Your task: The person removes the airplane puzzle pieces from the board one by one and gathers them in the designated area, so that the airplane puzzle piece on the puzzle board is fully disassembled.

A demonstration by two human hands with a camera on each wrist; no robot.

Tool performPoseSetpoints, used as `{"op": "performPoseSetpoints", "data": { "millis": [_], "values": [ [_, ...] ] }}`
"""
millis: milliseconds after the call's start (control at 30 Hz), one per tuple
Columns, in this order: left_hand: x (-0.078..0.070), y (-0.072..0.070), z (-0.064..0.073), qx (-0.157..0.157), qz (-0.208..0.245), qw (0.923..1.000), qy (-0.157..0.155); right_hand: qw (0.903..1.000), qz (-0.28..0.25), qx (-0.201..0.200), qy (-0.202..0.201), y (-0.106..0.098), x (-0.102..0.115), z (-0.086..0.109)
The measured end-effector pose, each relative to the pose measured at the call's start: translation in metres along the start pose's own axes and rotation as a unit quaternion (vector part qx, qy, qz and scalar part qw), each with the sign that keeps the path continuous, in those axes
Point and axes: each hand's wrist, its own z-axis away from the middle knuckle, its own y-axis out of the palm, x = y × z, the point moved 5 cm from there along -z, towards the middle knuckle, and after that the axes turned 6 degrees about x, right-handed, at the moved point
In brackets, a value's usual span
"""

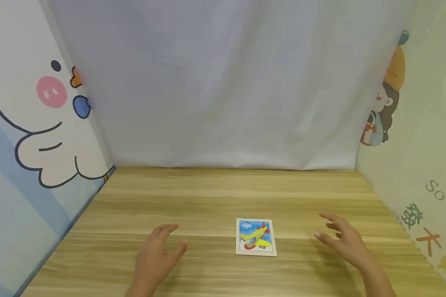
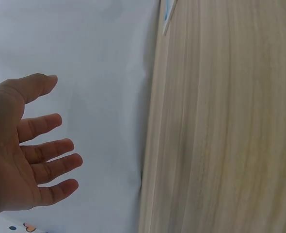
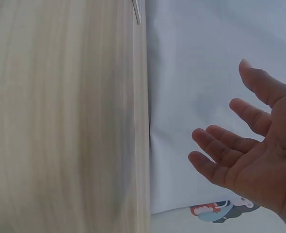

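Note:
A small picture board (image 1: 255, 237) with a pale border lies flat on the wooden table, showing a yellow airplane against blue sky. To its left hovers my left hand (image 1: 157, 256), fingers relaxed and thumb apart, holding nothing. On the other side my right hand (image 1: 347, 244) is held up with loosely bent fingers, also with nothing in it. Both wrist views show the palms bare, the left hand (image 2: 24, 150) and the right hand (image 3: 259, 150) each with spread fingers. Only a corner of the board (image 2: 168, 17) shows at the top of the left wrist view.
The table (image 1: 208, 194) has a light wood grain. A white cloth (image 1: 223, 90) hangs along its far edge. A cartoon-printed panel (image 1: 26, 123) stands on the left, and a pale printed panel (image 1: 416, 165) with drawings and lettering on the right.

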Motion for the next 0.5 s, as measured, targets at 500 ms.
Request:
{"op": "performPoseSetpoints", "data": {
  "millis": [500],
  "values": [
    [-0.023, 0.03, -0.012, 0.038, 0.01, 0.9984, 0.042, 0.9991, -0.003, 0.025, -0.035, 0.017, 0.01, -0.018]
  ]
}}
